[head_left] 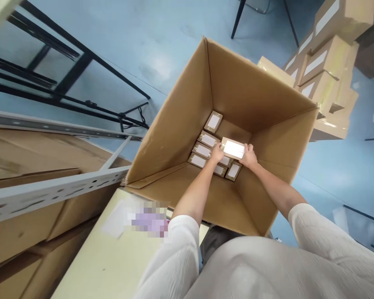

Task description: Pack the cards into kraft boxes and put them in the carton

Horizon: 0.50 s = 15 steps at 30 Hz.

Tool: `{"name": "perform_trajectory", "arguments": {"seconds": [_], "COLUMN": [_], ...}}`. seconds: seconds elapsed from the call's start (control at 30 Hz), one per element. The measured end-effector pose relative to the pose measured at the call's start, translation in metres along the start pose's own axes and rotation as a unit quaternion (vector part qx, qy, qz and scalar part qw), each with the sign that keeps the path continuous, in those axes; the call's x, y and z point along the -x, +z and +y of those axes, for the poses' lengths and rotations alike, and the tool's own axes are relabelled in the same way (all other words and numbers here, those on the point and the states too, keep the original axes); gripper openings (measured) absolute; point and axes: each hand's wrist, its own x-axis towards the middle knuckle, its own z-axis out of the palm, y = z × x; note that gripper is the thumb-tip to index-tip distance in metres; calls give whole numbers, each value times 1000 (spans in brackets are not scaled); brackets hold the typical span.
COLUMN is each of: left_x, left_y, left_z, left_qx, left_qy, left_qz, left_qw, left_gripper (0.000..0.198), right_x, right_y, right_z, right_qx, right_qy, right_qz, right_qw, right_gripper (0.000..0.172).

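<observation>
Both arms reach down into a large open cardboard carton (180, 124). Between my hands is a small cardboard box (233, 148) with a white label on top. My left hand (217, 153) grips its left end, and my right hand (249, 157) grips its right end. Several similar labelled boxes lie on the carton's bottom: one box (213, 121) sits apart toward the far left corner, a stack of rows (202, 150) runs along the left side, and another box (233, 170) stands turned at the near right. The held box partly hides those below it.
Stacked taped cardboard boxes (326, 70) stand beyond the carton at the right. A pale tabletop (90, 257) lies at the lower left, beside a grey metal shelf rail (56, 191) holding large cartons. Black metal frames (90, 62) stand on the blue floor (162, 45).
</observation>
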Motion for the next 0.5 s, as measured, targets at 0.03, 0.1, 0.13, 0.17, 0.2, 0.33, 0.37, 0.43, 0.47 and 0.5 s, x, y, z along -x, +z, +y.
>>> {"name": "perform_trajectory", "arguments": {"seconds": [0.03, 0.1, 0.13, 0.17, 0.2, 0.33, 0.37, 0.43, 0.47, 0.5], "left_x": [-8, -23, -30, -38, -45, -75, -81, -90, -92, -93], "left_y": [7, 18, 24, 28, 33, 48, 52, 58, 61, 63], "left_z": [-8, -24, -32, -40, -49, -86, -96, -114, -123, -131], "left_qx": [0, 0, -2, -4, -5, -7, -13, -39, -57, -78], "left_qy": [-16, -46, -55, -62, -67, -81, -83, -92, -98, -103], "left_qz": [-5, -16, -16, -14, -12, -15, -21, -30, -33, -35], "left_qw": [1000, 999, 998, 998, 998, 997, 996, 995, 993, 991], "left_gripper": [55, 58, 58, 57, 56, 54, 56, 60, 62, 64], "right_x": [-9, -27, -35, -44, -53, -89, -98, -114, -121, -127], "right_y": [8, 26, 35, 45, 55, 100, 112, 135, 146, 157], "right_z": [3, 9, 12, 15, 19, 32, 36, 43, 47, 50], "right_qx": [5, 16, 22, 27, 32, 38, 35, 26, 21, 16], "right_qy": [1, 1, 1, 1, 1, 8, 14, 34, 48, 62], "right_qz": [-4, -12, -16, -20, -23, -32, -34, -36, -38, -39], "right_qw": [1000, 1000, 1000, 999, 999, 999, 999, 998, 998, 997], "right_gripper": [104, 103, 103, 104, 104, 108, 110, 114, 116, 118]}}
